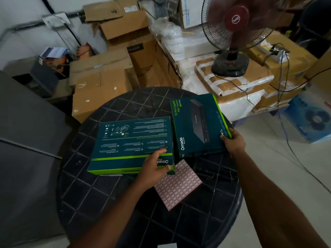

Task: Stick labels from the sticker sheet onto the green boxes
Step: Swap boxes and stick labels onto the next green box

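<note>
Two dark green Omada boxes lie on a round dark table (100, 194). The left green box (130, 140) lies flat with its printed back up; my left hand (154, 169) grips its near right corner, thumb under the edge and fingers on top. The right green box (198, 124) shows a network switch picture; my right hand (232, 140) grips its near right corner. A sticker sheet (179, 185) with red-framed white labels lies on the table just below both boxes, its top corner tucked under the left box and partly hidden by my left hand.
Stacked cardboard boxes (102, 90) stand behind the table on the left. A red desk fan (232, 33) sits on wrapped parcels at the back right, with cables trailing down to the floor. A grey cabinet (26, 140) stands at the left, a blue box (311, 119) at the right.
</note>
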Demonstrator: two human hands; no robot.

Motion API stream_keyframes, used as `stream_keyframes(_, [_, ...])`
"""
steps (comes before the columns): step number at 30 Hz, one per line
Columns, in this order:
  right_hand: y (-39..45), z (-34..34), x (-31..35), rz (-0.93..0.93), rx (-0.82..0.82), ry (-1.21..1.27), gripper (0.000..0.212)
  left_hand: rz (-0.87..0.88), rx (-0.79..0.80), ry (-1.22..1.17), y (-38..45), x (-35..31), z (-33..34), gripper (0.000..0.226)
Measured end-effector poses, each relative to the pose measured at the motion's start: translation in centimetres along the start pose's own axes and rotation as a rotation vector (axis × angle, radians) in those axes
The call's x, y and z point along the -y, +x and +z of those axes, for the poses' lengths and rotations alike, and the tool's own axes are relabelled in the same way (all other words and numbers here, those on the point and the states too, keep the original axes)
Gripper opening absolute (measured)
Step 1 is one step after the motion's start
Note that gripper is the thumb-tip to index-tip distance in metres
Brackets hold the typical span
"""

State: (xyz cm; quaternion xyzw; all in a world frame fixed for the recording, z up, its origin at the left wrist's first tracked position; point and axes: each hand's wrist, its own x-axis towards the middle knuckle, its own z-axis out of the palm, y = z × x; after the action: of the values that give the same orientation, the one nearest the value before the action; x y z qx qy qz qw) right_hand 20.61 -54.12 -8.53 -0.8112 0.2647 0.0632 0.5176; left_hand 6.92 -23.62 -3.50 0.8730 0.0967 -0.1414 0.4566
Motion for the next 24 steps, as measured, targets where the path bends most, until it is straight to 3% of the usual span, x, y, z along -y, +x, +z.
stream_keyframes(4, [-0.7,0.4,-0.4,-0.020,-0.058,-0.183,0.052,-0.027,-0.041,-0.034,-1.0,0.8,-1.3,0.056])
stream_keyframes(9, [-5.8,4.0,-0.5,-0.122,-0.224,-0.327,0.031,-0.049,-0.113,-0.053,-2.3,3.5,-3.8,0.048])
stream_keyframes(16, [-15.1,11.1,-0.8,-0.257,0.069,-0.116,0.022,-0.097,-0.205,0.010,-3.1,8.3,-9.7,0.045])
stream_keyframes(19, [-18.5,14.0,-0.3,-0.282,0.106,-0.059,0.024,-0.168,-0.248,0.073,-3.0,10.7,-13.1,0.046])
stream_keyframes(22, [-20.3,15.3,0.3,-0.217,0.102,0.032,0.034,-0.244,-0.303,0.141,-2.5,13.0,-15.8,0.054])
stream_keyframes(24, [-21.0,16.1,0.5,-0.147,0.112,0.058,0.052,-0.286,-0.282,0.110,-2.3,14.3,-17.5,0.060])
